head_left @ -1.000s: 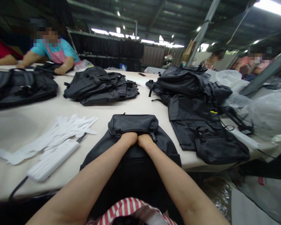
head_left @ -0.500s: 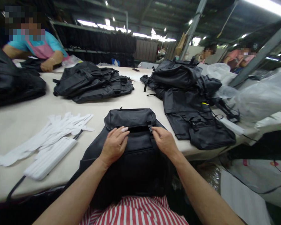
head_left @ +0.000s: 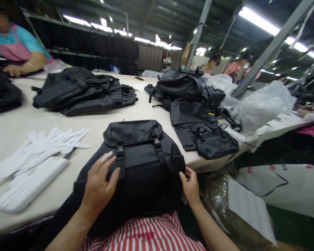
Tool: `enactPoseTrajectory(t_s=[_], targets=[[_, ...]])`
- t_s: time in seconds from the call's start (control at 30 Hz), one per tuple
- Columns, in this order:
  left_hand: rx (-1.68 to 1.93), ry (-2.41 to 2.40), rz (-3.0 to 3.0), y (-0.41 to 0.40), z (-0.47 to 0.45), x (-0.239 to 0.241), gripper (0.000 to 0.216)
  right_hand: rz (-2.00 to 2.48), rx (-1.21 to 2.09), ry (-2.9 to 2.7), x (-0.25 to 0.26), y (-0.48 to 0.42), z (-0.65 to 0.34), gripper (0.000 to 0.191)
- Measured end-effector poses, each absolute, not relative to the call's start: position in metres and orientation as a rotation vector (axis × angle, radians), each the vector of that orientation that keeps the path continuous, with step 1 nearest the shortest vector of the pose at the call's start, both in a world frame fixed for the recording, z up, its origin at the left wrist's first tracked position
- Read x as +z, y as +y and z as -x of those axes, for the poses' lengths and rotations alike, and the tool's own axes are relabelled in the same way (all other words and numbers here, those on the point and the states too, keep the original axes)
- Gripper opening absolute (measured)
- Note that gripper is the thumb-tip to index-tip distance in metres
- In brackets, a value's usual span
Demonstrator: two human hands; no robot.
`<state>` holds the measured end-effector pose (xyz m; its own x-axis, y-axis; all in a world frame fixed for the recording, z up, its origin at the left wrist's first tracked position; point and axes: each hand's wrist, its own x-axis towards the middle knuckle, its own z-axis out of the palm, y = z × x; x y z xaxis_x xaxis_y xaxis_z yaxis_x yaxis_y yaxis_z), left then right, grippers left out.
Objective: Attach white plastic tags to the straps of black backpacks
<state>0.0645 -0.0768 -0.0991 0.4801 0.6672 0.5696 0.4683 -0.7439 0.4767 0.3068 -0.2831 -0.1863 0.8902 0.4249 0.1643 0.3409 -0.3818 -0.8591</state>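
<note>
- Our black backpack (head_left: 146, 188) lies at the near edge of the table (head_left: 146, 113), its flap (head_left: 132, 130) on the tabletop side and its lower part reaching past the edge to our striped clothing (head_left: 143, 235).
- Our left hand (head_left: 101, 181) is open, thumb parted from the fingers, over the backpack's left front, just beside the left buckle (head_left: 120, 150).
- Our right hand (head_left: 190, 183) has thumb and fingers bent at the backpack's right side edge; we cannot tell whether they grip it.
- Both the left buckle and the right buckle (head_left: 157, 142) look joined below the flap.
- To our left, pale tabletop separates the backpack from the white strips (head_left: 54, 141) and the long white block (head_left: 32, 183).
- Ahead, a broader pale stretch runs up to the far bag pile (head_left: 78, 92).
- On our right the room narrows: the flat black bags (head_left: 211, 139) lie near the backpack, close to the table's edge.
- Red marks show on the white sack (head_left: 285, 190) at lower right, too small for us to read.
</note>
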Motion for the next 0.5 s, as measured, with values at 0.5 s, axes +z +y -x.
enactPoseTrajectory(t_s=[0.5], targets=[[0.749, 1.715, -1.815, -0.096, 0.045, -0.142, 0.060, 1.864, 0.482, -0.307, -0.171, -0.279, -0.318, 0.056]])
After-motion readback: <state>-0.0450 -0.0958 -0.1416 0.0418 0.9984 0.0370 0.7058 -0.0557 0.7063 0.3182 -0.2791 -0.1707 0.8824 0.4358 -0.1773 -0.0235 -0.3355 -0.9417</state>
